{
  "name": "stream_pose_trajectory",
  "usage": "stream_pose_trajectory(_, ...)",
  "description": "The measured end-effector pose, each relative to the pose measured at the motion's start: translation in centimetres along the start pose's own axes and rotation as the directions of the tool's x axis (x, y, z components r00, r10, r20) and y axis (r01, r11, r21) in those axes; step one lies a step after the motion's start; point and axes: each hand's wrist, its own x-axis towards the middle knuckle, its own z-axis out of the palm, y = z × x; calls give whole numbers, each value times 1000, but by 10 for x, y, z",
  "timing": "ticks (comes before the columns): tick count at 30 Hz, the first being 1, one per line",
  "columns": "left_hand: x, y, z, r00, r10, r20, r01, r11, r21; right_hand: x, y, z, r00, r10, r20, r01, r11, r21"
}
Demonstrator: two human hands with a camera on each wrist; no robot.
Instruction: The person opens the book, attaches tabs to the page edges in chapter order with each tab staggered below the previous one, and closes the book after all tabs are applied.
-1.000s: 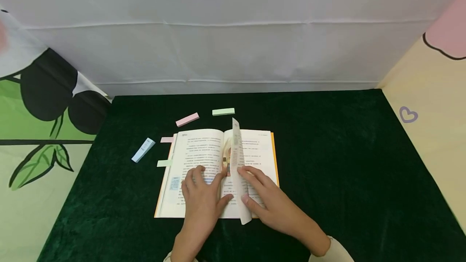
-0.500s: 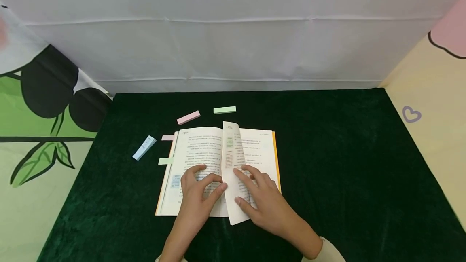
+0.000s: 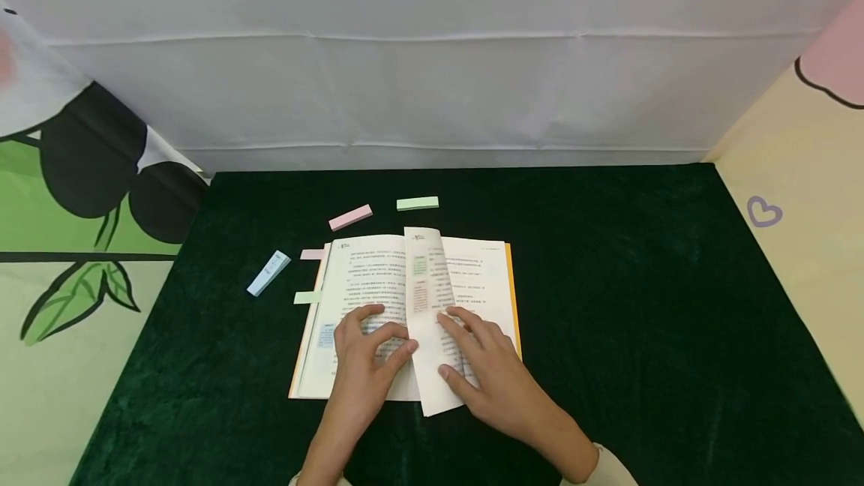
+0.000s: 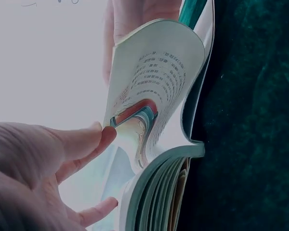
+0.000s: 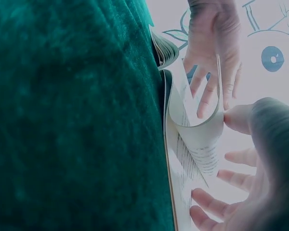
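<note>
An open book (image 3: 482, 276) with printed pages and a yellow cover edge lies on the green cloth. One page (image 3: 435, 381) stands lifted near the middle and curls over to the left. My left hand (image 3: 361, 355) pinches its free edge between thumb and index finger, as the left wrist view also shows; the other fingers stay over the left-hand page. Against the raised page's right side, my right hand (image 3: 496, 366) touches with thumb and fingers spread. Green and pink highlighted blocks show on the lifted page, and an illustration (image 4: 147, 115) on its other side.
Pink (image 3: 350, 217), green (image 3: 417, 203) and blue (image 3: 268, 273) sticky-note strips lie behind and left of the book. A pink tab (image 3: 312, 254) and a green tab (image 3: 307, 297) stick out from its left edge. A white cloth wall (image 3: 432, 96) rises behind the table.
The lifted page has swung left from nearly upright. My left hand has gone from resting spread on the left page to pinching the lifted page's edge; the right hand has stayed against it.
</note>
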Motion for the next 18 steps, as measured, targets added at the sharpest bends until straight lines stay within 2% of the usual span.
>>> stream_pose_trajectory(6, 2, -2, -2, 1000, -28, 13, 28, 1000, -6, -1, 0, 1, 1000, 18, -13, -18, 1000, -5)
stream_pose_trajectory(15, 3, 1, -4, 998, -68, -16, 68, 998, -1, -1, -3, 3, 998, 67, -21, -66, 997, 43)
stream_pose_trajectory(18, 2, 0, -7, 998, -60, -16, 60, 998, -20, -1, -3, 3, 997, 72, -26, -71, 996, 60)
